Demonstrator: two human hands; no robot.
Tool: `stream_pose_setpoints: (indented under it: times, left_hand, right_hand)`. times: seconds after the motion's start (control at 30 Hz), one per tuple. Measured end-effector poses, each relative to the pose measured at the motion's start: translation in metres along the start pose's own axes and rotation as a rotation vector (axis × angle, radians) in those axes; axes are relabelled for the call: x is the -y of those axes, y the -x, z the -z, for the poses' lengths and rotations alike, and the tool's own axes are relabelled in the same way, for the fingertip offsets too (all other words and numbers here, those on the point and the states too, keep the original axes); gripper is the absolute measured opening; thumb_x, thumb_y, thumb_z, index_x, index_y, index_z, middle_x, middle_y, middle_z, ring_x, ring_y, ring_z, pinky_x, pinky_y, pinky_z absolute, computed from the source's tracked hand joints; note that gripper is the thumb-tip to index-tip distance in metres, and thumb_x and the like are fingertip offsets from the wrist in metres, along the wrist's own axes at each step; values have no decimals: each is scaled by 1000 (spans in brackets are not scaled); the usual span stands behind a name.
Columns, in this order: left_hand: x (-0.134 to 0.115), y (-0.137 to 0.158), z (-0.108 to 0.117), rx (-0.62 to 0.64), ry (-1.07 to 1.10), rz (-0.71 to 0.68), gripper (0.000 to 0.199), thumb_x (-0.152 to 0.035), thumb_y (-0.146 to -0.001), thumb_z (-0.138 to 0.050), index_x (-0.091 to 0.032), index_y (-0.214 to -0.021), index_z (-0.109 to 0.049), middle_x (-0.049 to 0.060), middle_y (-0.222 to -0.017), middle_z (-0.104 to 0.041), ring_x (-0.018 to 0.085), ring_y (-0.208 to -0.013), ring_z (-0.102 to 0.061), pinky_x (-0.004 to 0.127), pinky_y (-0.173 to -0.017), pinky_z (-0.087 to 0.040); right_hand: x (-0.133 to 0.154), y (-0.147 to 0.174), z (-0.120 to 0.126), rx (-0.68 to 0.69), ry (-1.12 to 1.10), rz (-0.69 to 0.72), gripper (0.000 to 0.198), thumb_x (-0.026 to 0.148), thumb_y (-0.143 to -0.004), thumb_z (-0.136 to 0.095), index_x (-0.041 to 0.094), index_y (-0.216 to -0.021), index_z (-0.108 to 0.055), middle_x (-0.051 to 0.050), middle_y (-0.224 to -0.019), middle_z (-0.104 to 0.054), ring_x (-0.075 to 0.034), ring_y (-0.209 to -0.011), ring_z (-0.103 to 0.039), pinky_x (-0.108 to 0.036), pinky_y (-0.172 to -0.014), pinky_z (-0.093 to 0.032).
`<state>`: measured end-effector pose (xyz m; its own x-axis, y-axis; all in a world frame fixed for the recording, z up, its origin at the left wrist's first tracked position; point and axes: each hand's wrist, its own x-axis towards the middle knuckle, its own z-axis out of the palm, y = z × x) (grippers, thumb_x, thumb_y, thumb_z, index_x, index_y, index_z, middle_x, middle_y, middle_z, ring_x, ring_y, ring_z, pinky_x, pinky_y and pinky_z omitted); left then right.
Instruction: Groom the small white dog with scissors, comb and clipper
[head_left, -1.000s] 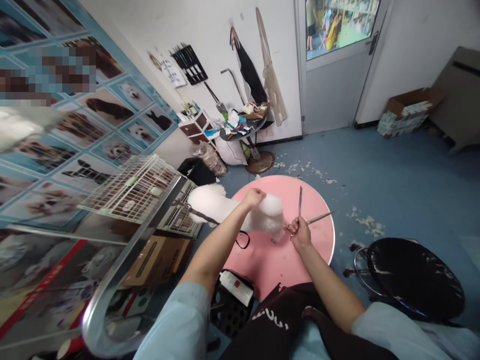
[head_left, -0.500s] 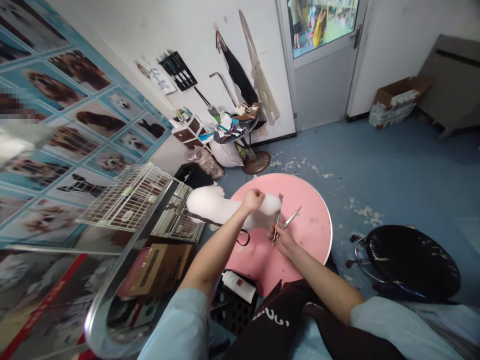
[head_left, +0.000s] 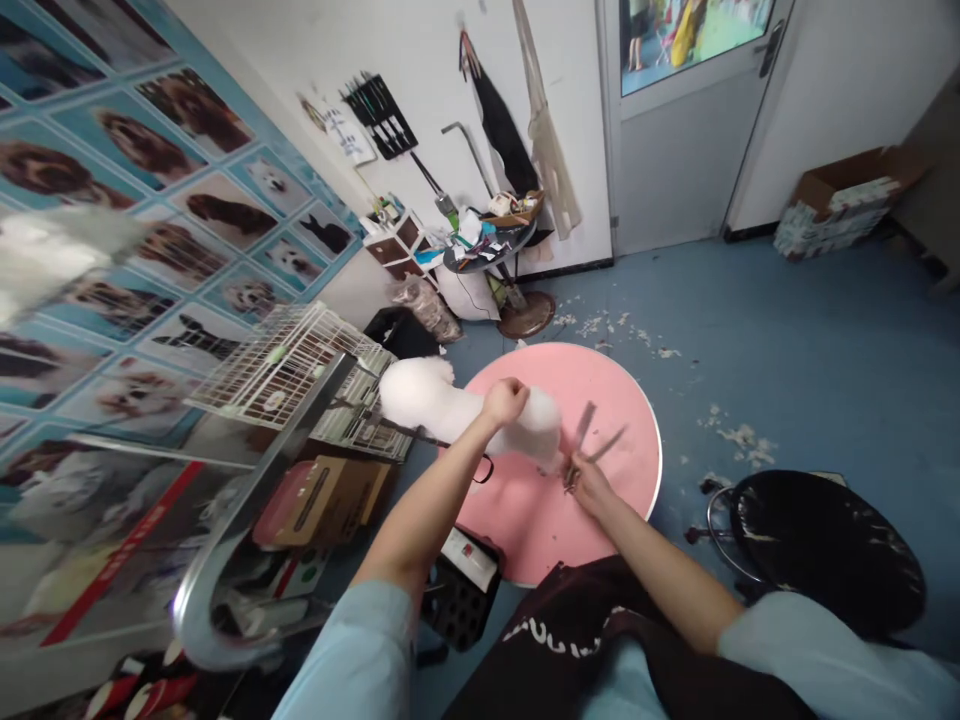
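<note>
A fluffy white dog (head_left: 442, 408) is on the round pink table (head_left: 607, 390), its body reaching past the left edge. My left hand (head_left: 507, 400) is closed over the dog's hind part; what its fingers grip, if anything, is hidden. Just right of the dog's rear, my right hand (head_left: 589, 485) holds a pair of scissors (head_left: 600, 447). The blades are spread apart and slightly blurred, pointing up and away from me. Under my left forearm a dark loop of strap (head_left: 485, 469) shows beside the dog.
A curved metal arm (head_left: 259, 500) rises at the left, before a white wire cage (head_left: 285, 370) and a cardboard box (head_left: 334, 500). A black stool (head_left: 825, 550) stands to the right. White hair clumps (head_left: 746, 443) lie on the floor. Behind is a cluttered small table (head_left: 487, 250).
The scissors' blades have spread apart from nearly together, and my right hand has shifted a little right. My left hand stays over the dog's hind part. The camera view has tilted slightly.
</note>
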<state>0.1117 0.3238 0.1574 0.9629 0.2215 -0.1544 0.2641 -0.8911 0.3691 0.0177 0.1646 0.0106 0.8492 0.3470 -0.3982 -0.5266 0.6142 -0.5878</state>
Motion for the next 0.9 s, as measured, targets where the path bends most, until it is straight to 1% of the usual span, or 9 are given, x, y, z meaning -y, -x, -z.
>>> stream_pose_setpoints:
  times: [0.1, 0.17, 0.27, 0.37, 0.47, 0.53, 0.63, 0.77, 0.9]
  left_hand:
    - [-4, 1, 0, 24, -90, -25, 18, -25, -87, -54, -15, -80, -67, 8, -84, -71, 18, -77, -61, 26, -72, -43]
    - [-5, 3, -1, 2, -130, 2, 20, -26, -88, -52, -15, -85, -68, 9, -89, -72, 19, -81, -63, 26, -74, -43]
    - [-3, 6, -1, -54, -175, 85, 22, -25, -90, -49, -15, -88, -69, 11, -95, -73, 21, -87, -64, 27, -75, -43]
    - [4, 5, 1, -50, -170, 60, 21, -26, -89, -50, -16, -87, -68, 10, -95, -73, 21, -87, -64, 27, -75, -43]
    - [15, 1, 5, -99, -144, 68, 19, -26, -87, -52, -16, -82, -67, 9, -90, -72, 20, -84, -63, 27, -74, -42]
    - [25, -2, 8, -130, -131, 96, 19, -25, -86, -51, -16, -78, -65, 9, -86, -71, 20, -80, -62, 27, -72, -42]
    - [36, -5, 11, -121, -125, 65, 20, -24, -85, -49, -16, -72, -62, 7, -78, -69, 18, -75, -61, 26, -69, -42]
    - [37, -8, 13, -86, -123, -23, 21, -26, -84, -47, -17, -68, -59, 4, -72, -66, 16, -70, -59, 25, -67, -43]
    - [26, -11, 10, -48, -154, -115, 20, -28, -83, -51, -16, -72, -62, 4, -73, -67, 16, -70, -60, 26, -68, -42]
  right_hand:
    - [-10, 2, -21, 89, -29, -108, 34, 42, -75, -77, 21, -66, -52, 2, -53, -57, -13, -46, -53, -25, -46, -45]
    - [-6, 5, -18, 106, -55, -103, 29, 42, -77, -75, 22, -71, -55, 2, -60, -61, -14, -54, -58, -27, -55, -50]
    - [12, 6, 16, -69, 153, -59, 25, 43, -87, -62, 23, -75, -52, 2, -68, -62, -13, -62, -61, -26, -62, -51]
    - [31, 2, 66, -236, 452, -112, 28, 40, -92, -50, 22, -70, -49, 1, -62, -59, -13, -53, -56, -24, -51, -43]
    - [40, -3, 102, -209, 571, -194, 32, 36, -89, -54, 21, -62, -48, 2, -48, -51, -12, -41, -46, -23, -44, -33]
    - [37, -2, 108, -157, 620, -234, 29, 32, -84, -60, 21, -60, -47, 4, -42, -46, -11, -39, -44, -23, -44, -32]
    - [20, 6, 88, -55, 605, -262, 18, 25, -74, -68, 20, -70, -51, 5, -46, -52, -12, -43, -51, -23, -47, -37]
    - [-23, 17, 19, 73, 499, -194, 29, 16, -58, -74, 19, -80, -56, 3, -61, -63, -16, -59, -61, -25, -56, -46]
    - [-59, 9, -49, -6, 404, 7, 31, 29, -59, -76, 21, -78, -53, 2, -74, -64, -17, -74, -61, -29, -68, -48]
